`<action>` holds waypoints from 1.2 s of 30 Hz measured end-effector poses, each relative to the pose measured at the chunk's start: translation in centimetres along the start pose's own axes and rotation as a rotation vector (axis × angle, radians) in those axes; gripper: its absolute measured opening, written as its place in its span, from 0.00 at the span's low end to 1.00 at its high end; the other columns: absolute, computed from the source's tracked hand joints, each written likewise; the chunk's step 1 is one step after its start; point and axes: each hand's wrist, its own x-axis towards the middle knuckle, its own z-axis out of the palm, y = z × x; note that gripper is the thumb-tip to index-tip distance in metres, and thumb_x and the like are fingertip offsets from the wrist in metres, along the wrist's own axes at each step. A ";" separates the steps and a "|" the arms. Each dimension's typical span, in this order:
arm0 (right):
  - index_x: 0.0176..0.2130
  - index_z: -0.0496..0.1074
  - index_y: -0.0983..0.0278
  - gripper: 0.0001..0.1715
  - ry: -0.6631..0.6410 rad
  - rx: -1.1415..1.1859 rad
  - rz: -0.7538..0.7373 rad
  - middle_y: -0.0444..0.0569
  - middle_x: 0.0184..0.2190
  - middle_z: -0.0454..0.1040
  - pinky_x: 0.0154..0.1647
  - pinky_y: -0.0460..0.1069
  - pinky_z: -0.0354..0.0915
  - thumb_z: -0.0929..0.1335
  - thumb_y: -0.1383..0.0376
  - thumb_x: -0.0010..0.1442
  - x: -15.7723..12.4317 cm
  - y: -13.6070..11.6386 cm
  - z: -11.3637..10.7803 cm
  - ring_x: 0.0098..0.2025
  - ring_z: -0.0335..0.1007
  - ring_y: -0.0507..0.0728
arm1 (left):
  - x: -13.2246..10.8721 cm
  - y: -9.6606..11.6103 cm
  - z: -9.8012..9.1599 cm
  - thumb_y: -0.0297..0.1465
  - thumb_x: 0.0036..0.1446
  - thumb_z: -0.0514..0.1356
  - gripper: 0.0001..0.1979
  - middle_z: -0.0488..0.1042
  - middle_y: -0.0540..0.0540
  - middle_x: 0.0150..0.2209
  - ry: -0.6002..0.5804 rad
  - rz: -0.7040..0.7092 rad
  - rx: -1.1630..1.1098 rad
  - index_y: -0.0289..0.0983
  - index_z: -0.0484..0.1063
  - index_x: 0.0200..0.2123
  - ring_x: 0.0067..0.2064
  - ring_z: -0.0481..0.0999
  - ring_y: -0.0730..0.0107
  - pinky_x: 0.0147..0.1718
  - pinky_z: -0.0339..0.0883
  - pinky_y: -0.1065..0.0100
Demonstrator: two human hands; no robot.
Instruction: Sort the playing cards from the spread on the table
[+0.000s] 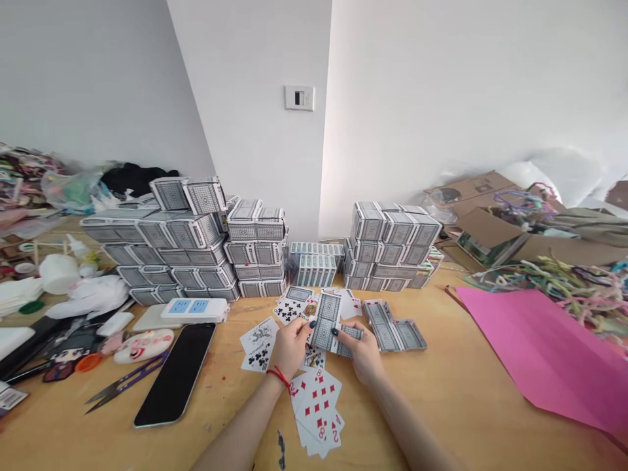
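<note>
Between my two hands is a piece made of grey-backed playing cards (pixel 326 322), held just above the table. My left hand (pixel 293 345) pinches its left edge, a red string around the wrist. On the right side, my right hand (pixel 362 350) grips the piece with the thumb on top. A similar L-shaped card piece (pixel 390 330) lies to the right. Loose playing cards (pixel 316 409), the eight of diamonds on top, are spread face up below my hands. More face-up cards (pixel 260 341) lie to the left and behind.
Stacked card blocks stand in a left pile (pixel 171 255), a middle pile (pixel 258 252) and a right pile (pixel 387 245). Small card boxes (pixel 316 269) sit between. A phone (pixel 176 373), thread snips (pixel 127 383), a power strip (pixel 195 309) and pink paper (pixel 544 360) lie around.
</note>
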 end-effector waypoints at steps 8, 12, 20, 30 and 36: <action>0.26 0.68 0.65 0.19 -0.010 0.058 0.026 0.45 0.23 0.73 0.29 0.48 0.62 0.75 0.62 0.33 -0.1 -0.4 0.0 0.26 0.68 0.54 | 0.0 0.1 0.2 0.40 0.51 0.51 0.14 0.64 0.52 0.19 -0.021 -0.054 -0.087 0.36 0.66 0.24 0.23 0.65 0.73 0.21 0.63 0.73; 0.26 0.68 0.66 0.18 -0.009 0.079 0.030 0.45 0.23 0.73 0.28 0.48 0.62 0.75 0.63 0.33 -0.1 -0.5 0.0 0.25 0.67 0.54 | -0.2 0.5 0.4 0.40 0.50 0.51 0.13 0.65 0.51 0.20 0.003 -0.071 -0.128 0.36 0.66 0.25 0.23 0.64 0.73 0.21 0.63 0.73; 0.26 0.67 0.65 0.20 -0.043 0.052 0.028 0.46 0.23 0.73 0.28 0.49 0.62 0.75 0.62 0.32 0.2 -1.2 -0.2 0.25 0.67 0.55 | 0.0 0.7 0.5 0.39 0.50 0.51 0.14 0.68 0.50 0.20 -0.012 -0.086 -0.171 0.35 0.67 0.25 0.24 0.67 0.71 0.21 0.62 0.72; 0.25 0.66 0.65 0.13 0.066 -0.276 -0.176 0.46 0.26 0.71 0.33 0.48 0.60 0.71 0.61 0.40 0.1 -0.9 -0.8 0.30 0.65 0.54 | -0.2 1.0 0.4 0.35 0.52 0.49 0.14 0.69 0.51 0.20 -0.053 0.017 0.103 0.36 0.72 0.30 0.23 0.67 0.73 0.22 0.57 0.74; 0.24 0.64 0.64 0.10 0.136 -0.473 -0.312 0.45 0.24 0.70 0.32 0.48 0.60 0.68 0.60 0.44 -0.4 -0.6 0.1 0.29 0.65 0.55 | -0.4 1.6 0.6 0.34 0.53 0.49 0.13 0.70 0.51 0.19 0.009 0.038 0.240 0.37 0.72 0.28 0.21 0.66 0.74 0.21 0.56 0.75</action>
